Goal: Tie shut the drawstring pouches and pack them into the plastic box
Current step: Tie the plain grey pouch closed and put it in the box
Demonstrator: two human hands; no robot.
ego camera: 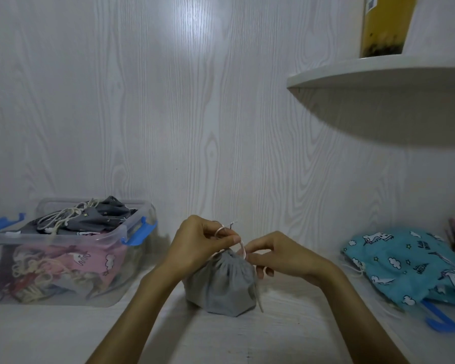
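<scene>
Drawstring (241, 249) pinched between both hands' fingers (231, 239), above pouch (221, 285).

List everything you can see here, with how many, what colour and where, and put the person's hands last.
grey pouch: one, plain grey, centre of the table, mouth gathered
drawstring: one, pale pink, looped above the grey pouch
plastic box: one, clear with blue clips, left on the table, open, stuffed with pouches
pouches in the box: several, dark grey starred on top, pink below; count unclear
turquoise pouch: at least one, unicorn print, right on the table
blue clip piece: one, blue, under the turquoise pouch's near edge
shelf: one, white, upper right
yellow box: one, on the shelf
table: one, white woodgrain
hands: left hand and right hand, both pinching the drawstring
</scene>
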